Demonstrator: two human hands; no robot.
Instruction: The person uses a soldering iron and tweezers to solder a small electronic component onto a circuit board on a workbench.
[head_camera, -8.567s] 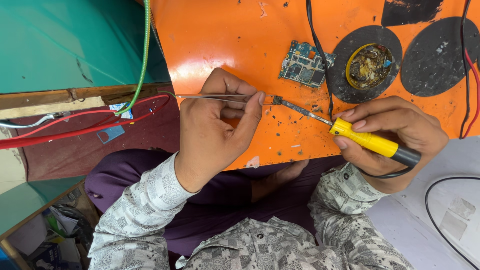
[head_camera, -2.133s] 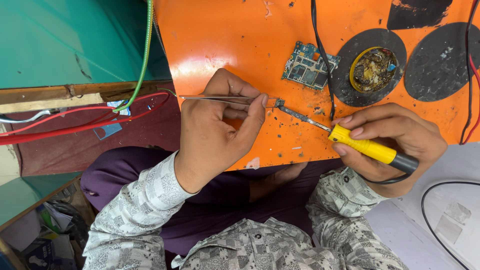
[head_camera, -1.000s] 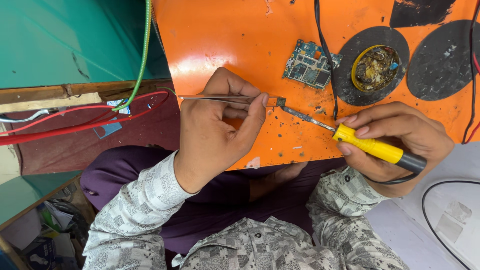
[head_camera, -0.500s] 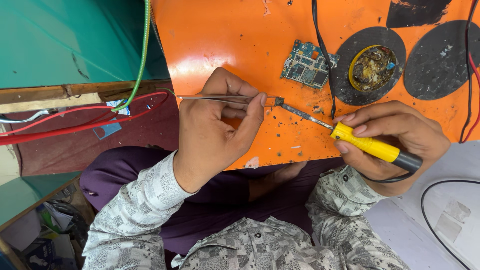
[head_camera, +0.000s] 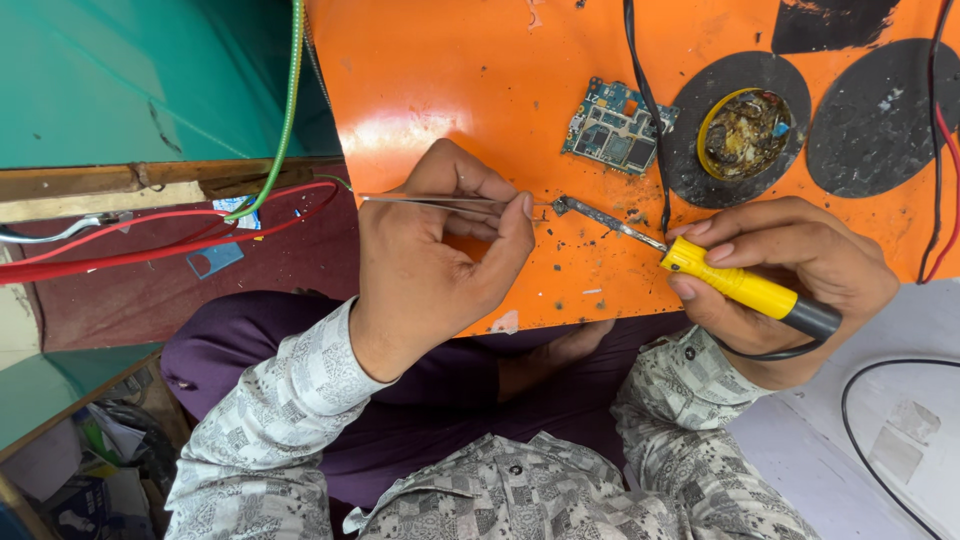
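The thin metal tweezers (head_camera: 440, 200) lie flat over the orange table (head_camera: 450, 70), pinched between thumb and fingers of the left hand (head_camera: 430, 270), whose grip is clenched on them. Their points sit just past that grip, meeting the tip of the yellow-handled soldering iron (head_camera: 735, 287). Whatever tiny part is nipped there is too small to make out. The right hand (head_camera: 800, 280) has its grip wrapped firmly round the iron's handle, pen-fashion, heel resting near the table edge. To do this well, I judge both wrists should stay braced and the tip touch only briefly. Beyond the right grip lie a small blue circuit board (head_camera: 615, 125) and a round yellow-rimmed tin (head_camera: 745, 130) on a dark pad.
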